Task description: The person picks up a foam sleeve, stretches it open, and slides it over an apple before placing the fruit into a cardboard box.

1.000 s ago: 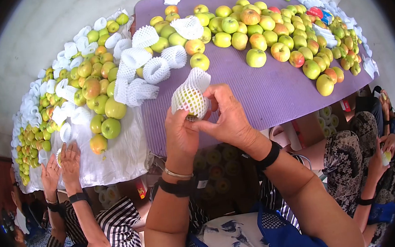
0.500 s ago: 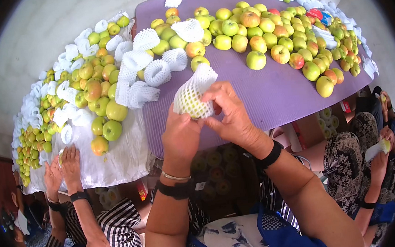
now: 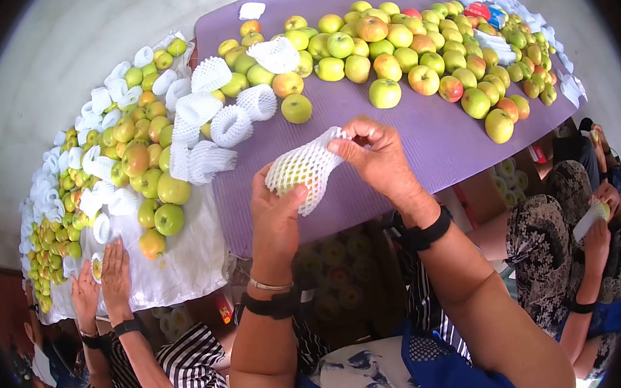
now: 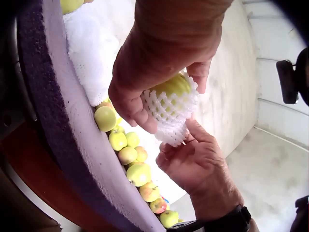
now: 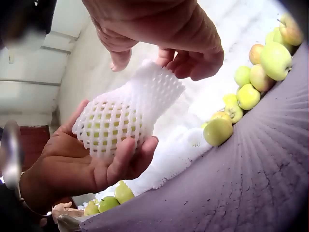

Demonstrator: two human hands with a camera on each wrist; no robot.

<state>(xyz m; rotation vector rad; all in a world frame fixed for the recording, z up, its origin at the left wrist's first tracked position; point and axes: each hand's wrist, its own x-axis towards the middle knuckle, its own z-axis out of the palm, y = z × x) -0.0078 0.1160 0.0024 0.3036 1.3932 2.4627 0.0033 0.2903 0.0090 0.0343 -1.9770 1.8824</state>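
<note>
A yellow-green apple (image 4: 175, 87) sits inside a white foam fruit net (image 3: 307, 166), its skin showing through the mesh. My left hand (image 3: 274, 215) holds the netted apple from below, with fingers and thumb around its sides. At the loose upper end of the net, my right hand (image 3: 381, 161) pinches the foam between thumb and fingers. The right wrist view shows this end stretching out narrower beyond the apple. Both hands are raised over the near edge of the purple ribbed mat (image 3: 368, 189).
Loose apples (image 3: 385, 93) spread across the back and right of the mat. Empty foam nets (image 3: 232, 126) lie to the left, beside another apple pile (image 3: 169, 218) on white sheeting. People work on both sides, one with hands (image 3: 115, 275) at left. Below is a box of netted apples (image 3: 338, 265).
My right hand has moved from the apple's side to the net's far end, and the net now tilts up to the right. The person at right now holds a net with an apple.
</note>
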